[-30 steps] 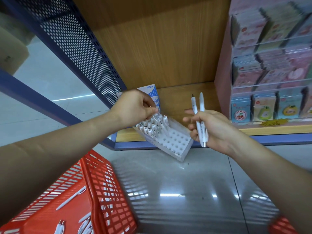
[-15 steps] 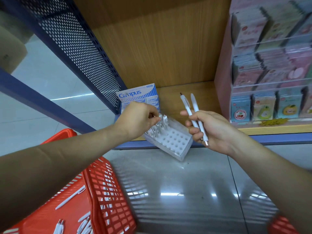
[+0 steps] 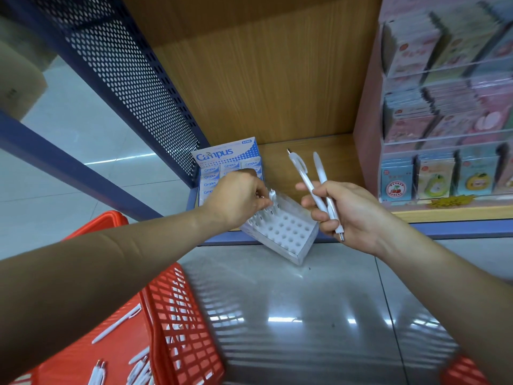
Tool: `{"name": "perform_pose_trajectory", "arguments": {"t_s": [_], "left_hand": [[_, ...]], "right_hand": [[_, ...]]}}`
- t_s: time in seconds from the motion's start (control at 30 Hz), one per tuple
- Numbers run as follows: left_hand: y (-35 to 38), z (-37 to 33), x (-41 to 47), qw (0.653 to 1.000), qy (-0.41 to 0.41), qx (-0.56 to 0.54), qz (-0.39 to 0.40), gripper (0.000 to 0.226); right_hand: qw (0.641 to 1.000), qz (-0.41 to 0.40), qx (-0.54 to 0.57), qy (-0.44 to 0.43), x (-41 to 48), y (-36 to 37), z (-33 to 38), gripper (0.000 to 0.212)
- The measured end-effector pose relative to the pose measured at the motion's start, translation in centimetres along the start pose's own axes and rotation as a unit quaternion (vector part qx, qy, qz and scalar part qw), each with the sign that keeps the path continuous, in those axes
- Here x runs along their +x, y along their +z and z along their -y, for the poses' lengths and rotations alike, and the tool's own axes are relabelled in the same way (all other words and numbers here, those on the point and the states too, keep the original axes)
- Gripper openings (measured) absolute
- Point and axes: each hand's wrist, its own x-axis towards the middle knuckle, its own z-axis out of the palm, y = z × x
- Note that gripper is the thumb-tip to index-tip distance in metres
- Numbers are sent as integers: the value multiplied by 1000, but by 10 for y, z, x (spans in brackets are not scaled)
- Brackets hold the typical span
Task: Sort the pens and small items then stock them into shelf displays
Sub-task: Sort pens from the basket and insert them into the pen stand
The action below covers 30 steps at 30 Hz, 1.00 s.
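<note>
A clear pen stand [image 3: 288, 234] with a grid of holes sits tilted at the front edge of the wooden shelf [image 3: 319, 159]. Several white pens stand in its left rows. My left hand [image 3: 238, 198] is over those rows, fingers pinched on the top of a white pen [image 3: 272, 196] that sits in the stand. To the right, my right hand [image 3: 347, 215] holds two white pens [image 3: 313, 187], their upper ends pointing up and away from me. More white pens [image 3: 116, 326] lie loose in the red basket [image 3: 180, 323] at the lower left.
A blue and white Campus box [image 3: 222, 159] stands behind the stand, against the perforated blue side panel [image 3: 133, 79]. A pink display rack [image 3: 444, 107] of small packets fills the right side. Shiny grey floor lies below the shelf. A second red basket corner [image 3: 466, 370] shows at the bottom right.
My left hand has stayed at the stand's left rows, pinching a pen there. The right hand's two pens have tilted further left. The view dropped, uncovering the Campus box.
</note>
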Motion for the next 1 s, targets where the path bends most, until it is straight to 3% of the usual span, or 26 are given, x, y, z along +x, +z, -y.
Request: {"name": "perform_pose_trajectory", "arguments": {"t_s": [0.3,0.43,0.5,0.57,0.63,0.87,1.0], "left_hand": [[5,-1,1,1000,-13,1,-1,15],[-11,-5,0,992,-80,-96,-16,22],[-27,-9,3,960,-145,-237,-39,20],[-43,-13,5,893,-194,-405,-17,24],[-51,-15,7,859,-197,-472,18,30],[-63,-10,5,864,-166,-469,73,12],[-68,-12,-2,877,-155,-450,65,11]], "right_hand": [[1000,17,5,-15,-1,0,1,25],[999,27,1,-28,0,-1,0,26],[999,31,-8,-36,0,-1,-1,26],[998,36,-22,-43,-1,0,-1,25],[997,42,-36,-50,-2,1,-2,24],[994,19,-77,-78,-1,0,-2,29],[991,9,-105,-83,1,1,-3,24]]}}
